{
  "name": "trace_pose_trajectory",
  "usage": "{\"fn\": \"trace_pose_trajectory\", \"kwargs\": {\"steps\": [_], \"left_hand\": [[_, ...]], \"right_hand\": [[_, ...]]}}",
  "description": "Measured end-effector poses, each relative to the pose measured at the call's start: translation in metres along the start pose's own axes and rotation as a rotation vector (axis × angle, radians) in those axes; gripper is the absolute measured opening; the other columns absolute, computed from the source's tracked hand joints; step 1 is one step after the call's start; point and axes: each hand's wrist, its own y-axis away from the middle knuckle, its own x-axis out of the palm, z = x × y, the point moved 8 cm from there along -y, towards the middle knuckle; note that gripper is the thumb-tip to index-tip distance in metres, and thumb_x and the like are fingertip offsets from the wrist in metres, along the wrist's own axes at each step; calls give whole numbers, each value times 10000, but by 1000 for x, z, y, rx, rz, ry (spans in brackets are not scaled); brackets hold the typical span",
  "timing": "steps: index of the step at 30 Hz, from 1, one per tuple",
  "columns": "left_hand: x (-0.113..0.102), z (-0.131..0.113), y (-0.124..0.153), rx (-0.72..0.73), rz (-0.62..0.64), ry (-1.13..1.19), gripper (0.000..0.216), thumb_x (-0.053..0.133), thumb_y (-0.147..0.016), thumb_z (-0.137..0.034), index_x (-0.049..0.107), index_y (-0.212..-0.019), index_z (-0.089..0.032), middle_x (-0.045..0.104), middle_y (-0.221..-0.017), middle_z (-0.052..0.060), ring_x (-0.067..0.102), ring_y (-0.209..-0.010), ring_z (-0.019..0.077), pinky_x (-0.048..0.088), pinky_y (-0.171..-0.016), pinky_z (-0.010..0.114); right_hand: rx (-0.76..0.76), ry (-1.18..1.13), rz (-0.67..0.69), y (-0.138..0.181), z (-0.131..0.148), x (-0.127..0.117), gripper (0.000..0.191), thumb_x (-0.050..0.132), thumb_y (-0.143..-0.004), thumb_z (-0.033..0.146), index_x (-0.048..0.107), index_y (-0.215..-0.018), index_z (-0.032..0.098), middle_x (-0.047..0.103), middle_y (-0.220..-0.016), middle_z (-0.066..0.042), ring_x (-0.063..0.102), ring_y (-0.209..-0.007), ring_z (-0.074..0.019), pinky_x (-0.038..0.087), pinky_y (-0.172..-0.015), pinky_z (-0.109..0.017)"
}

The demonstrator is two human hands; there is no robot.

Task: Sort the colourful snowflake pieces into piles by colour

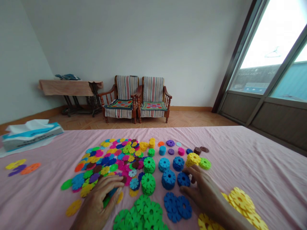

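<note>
One right hand [203, 184], spread disc-wide, clasps dark-blue notched plastic discs [184, 180] (likely light, stiff, best rim-held), the left hand's [94, 199] hold, left of them, being unclear.

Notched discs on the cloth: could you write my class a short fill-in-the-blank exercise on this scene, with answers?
1. The right hand has its fingers at a dark ____ disc.
2. The loose pile at the bottom edge, nearest the left hand, is coloured ____.
3. The number of wooden armchairs in view is ____.

Missing words: blue; green; two.
</note>
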Motion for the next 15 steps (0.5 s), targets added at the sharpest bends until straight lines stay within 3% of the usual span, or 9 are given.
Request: {"fn": "trace_pose_trajectory", "kwargs": {"steps": [5, 9, 12, 15], "left_hand": [[0, 0, 0, -20, 3, 18, 180, 564, -851, -363, 720, -852, -273, 754, -945, 15, 709, -904, 201, 591, -796, 286], [1, 2, 0, -37, 16, 24, 175, 569, -853, -367, 719, -863, -275, 750, -968, 16, 702, -929, 203, 584, -817, 292], [1, 3, 1, -35, 19, 25, 170, 577, -849, -367, 719, -866, -275, 751, -967, 15, 701, -932, 203, 580, -821, 286], [2, 3, 0, -33, 20, 24, 169, 579, -848, -367, 719, -866, -274, 750, -971, 16, 703, -927, 202, 579, -822, 286]], "right_hand": [[-22, 14, 3, 2, 7, -9, 294, 609, -815, 291, 599, -1094, 200, 604, -1041, -80, 607, -890, -235, 497, -786, -388], [-54, 33, 147, 11, 27, -15, 150, 599, -813, 248, 630, -954, 211, 629, -930, -61, 628, -797, -213, 523, -702, -355], [-139, 62, 204, 20, 45, -13, 347, 680, -701, 183, 636, -1044, 222, 657, -1046, -85, 651, -907, -248, 547, -767, -368], [-167, 171, 231, 23, 49, -5, 423, 733, -571, 135, 673, -982, 216, 682, -1059, -110, 661, -921, -307, 573, -756, -407]]}}
